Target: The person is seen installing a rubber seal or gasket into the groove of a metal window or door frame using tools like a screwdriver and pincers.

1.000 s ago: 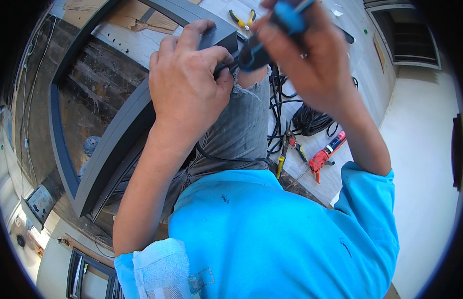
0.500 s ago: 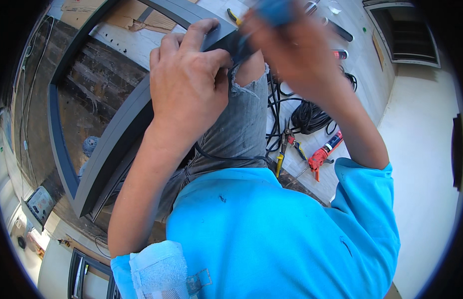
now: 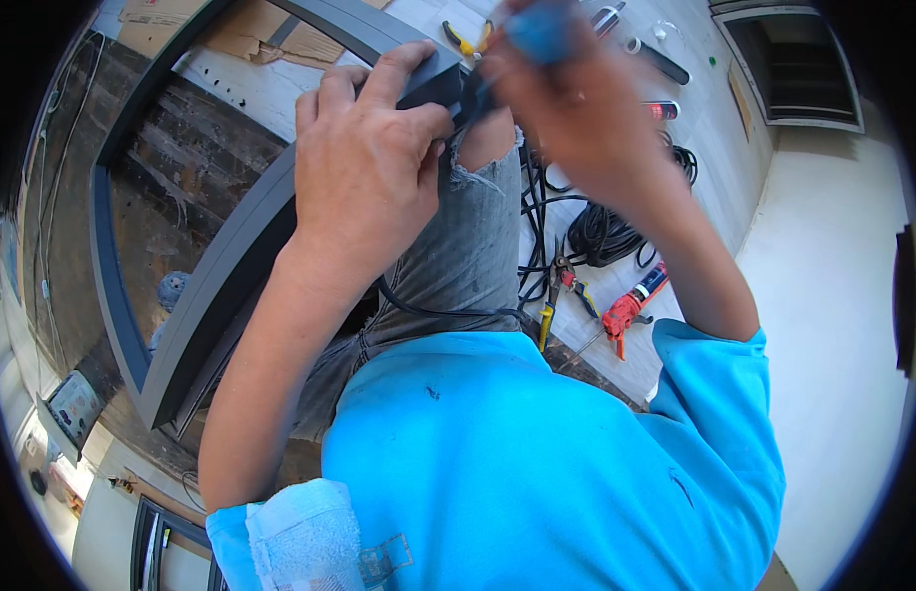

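Gripping the dark frame piece (image 3: 428, 84) over the knee, the left hand (image 3: 364, 172) clamps its end. The right hand (image 3: 566, 108) is closed around a blue-handled tool (image 3: 539, 28). I'd keep that clamp firm so the tip can't skid.

Two hands up top: left hand (image 3: 364, 172), right hand (image 3: 566, 108). One grey frame (image 3: 221, 286), one coil of black cable (image 3: 601, 231). Two pliers: yellow-handled pair (image 3: 465, 39) top centre, another pair (image 3: 554, 291) centre, plus one red caulking gun (image 3: 630, 305).
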The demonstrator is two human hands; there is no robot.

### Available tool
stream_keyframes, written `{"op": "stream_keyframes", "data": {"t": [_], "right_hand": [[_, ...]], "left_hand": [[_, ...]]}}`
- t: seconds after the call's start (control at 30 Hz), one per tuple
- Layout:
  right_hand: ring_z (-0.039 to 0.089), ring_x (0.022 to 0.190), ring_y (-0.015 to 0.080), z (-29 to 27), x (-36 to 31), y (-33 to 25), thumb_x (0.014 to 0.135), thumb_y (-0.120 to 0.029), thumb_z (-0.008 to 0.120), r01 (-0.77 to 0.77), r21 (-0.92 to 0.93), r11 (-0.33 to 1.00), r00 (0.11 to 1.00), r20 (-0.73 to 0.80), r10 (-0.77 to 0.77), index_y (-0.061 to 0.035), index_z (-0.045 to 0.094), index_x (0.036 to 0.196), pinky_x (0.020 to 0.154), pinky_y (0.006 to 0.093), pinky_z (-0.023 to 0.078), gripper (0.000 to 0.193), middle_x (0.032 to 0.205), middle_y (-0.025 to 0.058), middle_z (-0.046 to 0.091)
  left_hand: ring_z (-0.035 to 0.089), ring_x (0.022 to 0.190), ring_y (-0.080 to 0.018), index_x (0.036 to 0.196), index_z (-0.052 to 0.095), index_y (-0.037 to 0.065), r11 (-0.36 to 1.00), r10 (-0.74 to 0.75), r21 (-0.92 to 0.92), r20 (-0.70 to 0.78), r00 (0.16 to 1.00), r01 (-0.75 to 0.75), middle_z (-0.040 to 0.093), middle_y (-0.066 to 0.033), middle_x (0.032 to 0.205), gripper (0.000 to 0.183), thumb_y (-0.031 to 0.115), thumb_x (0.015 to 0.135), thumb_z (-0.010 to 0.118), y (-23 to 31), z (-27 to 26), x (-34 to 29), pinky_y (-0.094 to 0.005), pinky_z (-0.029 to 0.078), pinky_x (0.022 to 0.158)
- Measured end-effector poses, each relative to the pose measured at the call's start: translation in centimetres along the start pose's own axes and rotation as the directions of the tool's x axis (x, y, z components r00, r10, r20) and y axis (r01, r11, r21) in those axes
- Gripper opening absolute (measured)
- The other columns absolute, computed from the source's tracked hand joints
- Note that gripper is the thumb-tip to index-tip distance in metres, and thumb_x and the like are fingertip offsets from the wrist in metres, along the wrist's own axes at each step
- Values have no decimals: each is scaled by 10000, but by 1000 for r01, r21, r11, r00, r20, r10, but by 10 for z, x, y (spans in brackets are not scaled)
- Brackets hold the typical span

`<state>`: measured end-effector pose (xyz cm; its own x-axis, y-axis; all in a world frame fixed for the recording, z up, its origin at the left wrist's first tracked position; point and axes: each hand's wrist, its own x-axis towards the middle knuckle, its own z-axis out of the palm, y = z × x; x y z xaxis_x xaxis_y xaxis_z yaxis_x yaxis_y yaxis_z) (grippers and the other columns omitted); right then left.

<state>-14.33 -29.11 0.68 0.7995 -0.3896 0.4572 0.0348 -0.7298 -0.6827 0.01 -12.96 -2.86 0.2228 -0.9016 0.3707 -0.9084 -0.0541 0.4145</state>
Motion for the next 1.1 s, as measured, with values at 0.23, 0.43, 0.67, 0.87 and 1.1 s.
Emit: {"op": "stream_keyframes", "data": {"t": [0.23, 0.43, 0.67, 0.87, 1.1], "right_hand": [[646, 721, 243, 6, 14, -15, 991, -115, 627, -82, 236, 968, 981, -150, 120, 27, 479, 1275, 639, 361, 505, 350, 845, 151, 624], [651, 721, 298, 0, 18, -9, 990, -119, 614, -144, -19, 989, 955, 258, 144, 12, 469, 1262, 651, 400, 505, 335, 834, 167, 620], [622, 686, 282, 3, 30, -23, 1004, -148, 589, 77, 95, 993, 991, -119, -66, 28, 466, 1244, 611, 372, 487, 323, 810, 163, 599], [615, 671, 252, -4, 17, -13, 1003, -131, 593, -224, 8, 975, 920, 331, 208, 25, 478, 1244, 600, 352, 483, 309, 809, 144, 588], [585, 664, 144, 14, 23, -25, 1017, -131, 590, 67, 314, 947, 981, -192, -6, 14, 480, 1208, 574, 306, 467, 264, 815, 85, 590]], "left_hand": [[592, 1115, -350, 813, 765, 136, 1000, -7, 25, -28, 1000, 8, 652, -33, 1351, 111, 76, 722, 744, 0, -1, -5, -482, 445, 928], [601, 1121, -342, 807, 761, 130, 1000, -23, 16, -24, 999, 23, 664, -29, 1326, 102, 76, 722, 744, 3, 3, -4, -476, 452, 934], [602, 1137, -339, 799, 741, 96, 999, -44, 17, -52, 998, 45, 664, -32, 1322, 79, 82, 725, 765, 3, 1, -4, -485, 463, 934], [604, 1137, -364, 794, 718, 62, 999, -32, -16, -30, 999, 32, 657, -75, 1333, 90, 75, 720, 767, -5, -1, -2, -496, 472, 940], [597, 1233, -366, 847, 732, 48, 998, -59, 12, 90, 994, 58, 617, -111, 1428, 98, 70, 756, 764, -5, -15, -4, -449, 488, 1029]]}}
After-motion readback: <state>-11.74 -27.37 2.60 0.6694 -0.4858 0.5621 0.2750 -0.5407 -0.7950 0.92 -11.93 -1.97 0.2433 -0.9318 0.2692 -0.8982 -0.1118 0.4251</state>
